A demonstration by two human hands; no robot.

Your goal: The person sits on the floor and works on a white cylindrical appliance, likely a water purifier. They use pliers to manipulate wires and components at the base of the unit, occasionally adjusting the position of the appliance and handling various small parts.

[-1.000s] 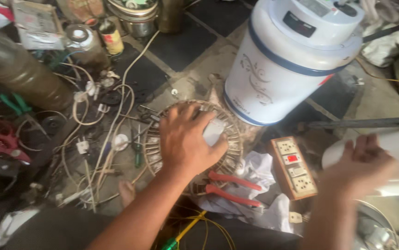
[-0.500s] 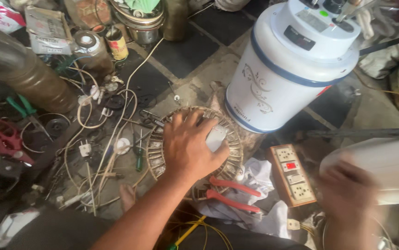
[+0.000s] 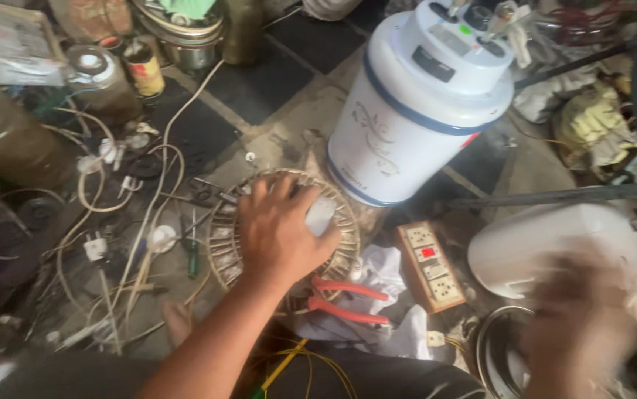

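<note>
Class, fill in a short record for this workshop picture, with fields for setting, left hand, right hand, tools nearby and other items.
Setting: cluttered floor with dark and pale tiles
Left hand: left hand pressed flat, fingers spread, on a round wound motor coil
Right hand: right hand blurred, near a white plastic housing; whether it grips anything cannot be told
Tools nearby: red-handled pliers lying on a white cloth; green-handled screwdriver
Other items: white drum-shaped appliance, socket board, loose white cables
</note>
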